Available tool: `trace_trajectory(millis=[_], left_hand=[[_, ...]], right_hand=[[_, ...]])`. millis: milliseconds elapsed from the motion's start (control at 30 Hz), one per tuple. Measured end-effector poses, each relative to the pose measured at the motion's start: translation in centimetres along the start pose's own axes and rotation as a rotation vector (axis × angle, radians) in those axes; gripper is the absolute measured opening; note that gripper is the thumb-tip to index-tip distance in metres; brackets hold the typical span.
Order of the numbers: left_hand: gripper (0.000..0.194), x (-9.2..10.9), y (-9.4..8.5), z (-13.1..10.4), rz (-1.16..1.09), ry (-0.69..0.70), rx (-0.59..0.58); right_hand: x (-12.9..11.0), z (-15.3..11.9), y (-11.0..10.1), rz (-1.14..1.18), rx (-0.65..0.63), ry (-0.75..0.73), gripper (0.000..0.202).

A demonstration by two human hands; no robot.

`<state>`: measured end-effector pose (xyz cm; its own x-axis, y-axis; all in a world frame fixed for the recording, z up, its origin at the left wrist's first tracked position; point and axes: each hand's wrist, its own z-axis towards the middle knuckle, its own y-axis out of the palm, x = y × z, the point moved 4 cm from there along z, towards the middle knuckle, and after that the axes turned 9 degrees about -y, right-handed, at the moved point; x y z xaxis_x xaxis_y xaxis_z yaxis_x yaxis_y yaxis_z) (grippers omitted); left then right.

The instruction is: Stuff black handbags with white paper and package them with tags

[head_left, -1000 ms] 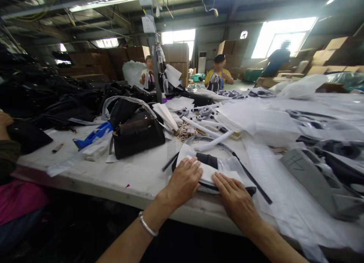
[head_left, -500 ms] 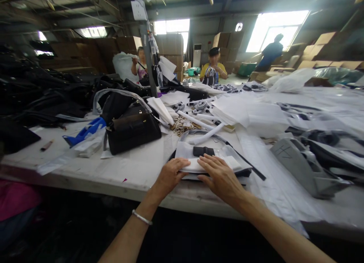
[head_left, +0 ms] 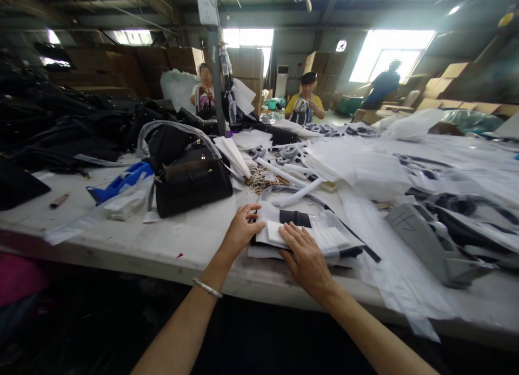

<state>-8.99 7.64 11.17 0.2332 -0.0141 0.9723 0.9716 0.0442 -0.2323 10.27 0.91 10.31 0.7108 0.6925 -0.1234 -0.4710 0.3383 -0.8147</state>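
In front of me a flat black bag (head_left: 352,252) lies on the table, its top largely covered by white wrapping paper (head_left: 265,235). A black strap tab (head_left: 295,218) shows above the paper. My right hand (head_left: 304,256) rests flat over the folded paper, fingers stretched out. At the bag's left edge is my left hand (head_left: 240,232), with its fingers slightly bent and apart from the thumb; it touches the edge without a visible grip. The bag's handle (head_left: 279,191), in clear film, curves behind it.
A finished black handbag (head_left: 194,186) stands to the left, beside a blue tape dispenser (head_left: 119,183). A grey tape dispenser (head_left: 430,240) is at the right. Paper sheets (head_left: 360,169) and a bundle of strings (head_left: 263,179) lie beyond. Co-workers (head_left: 305,102) are across the table.
My left hand has come off the paper's front and moved up to the bag's left edge. My right hand stays on the paper, slightly lower. The paper's left end now shows.
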Motion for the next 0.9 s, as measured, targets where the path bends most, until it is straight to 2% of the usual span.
trace_trajectory(millis=[133,300,433,633,800,900], left_hand=[[0.049,0.2,0.7,1.2,0.036,0.0,0.029],[0.04,-0.2,1.3,2.3,0.115,0.039,0.033],[0.037,-0.5,1.2,1.5,0.163,0.133,-0.016],[0.038,-1.1,0.7,-0.3,0.205,0.249,-0.031],[0.038,-1.7,0.7,-0.6,0.242,0.325,-0.025],[0.036,-1.6,0.5,-0.6,0.265,0.366,-0.009]], right_hand=[[-0.3,0.0,0.5,-0.111,-0.051,0.031,0.054],[-0.6,0.1,1.0,-0.189,-0.121,0.024,0.056],[-0.7,0.4,0.9,-0.189,-0.157,0.049,0.051],[-0.4,1.0,0.6,-0.079,-0.122,0.145,0.041],[-0.3,2.3,1.3,-0.068,-0.123,0.312,0.027],[-0.6,2.8,1.8,-0.08,-0.126,0.332,0.023]])
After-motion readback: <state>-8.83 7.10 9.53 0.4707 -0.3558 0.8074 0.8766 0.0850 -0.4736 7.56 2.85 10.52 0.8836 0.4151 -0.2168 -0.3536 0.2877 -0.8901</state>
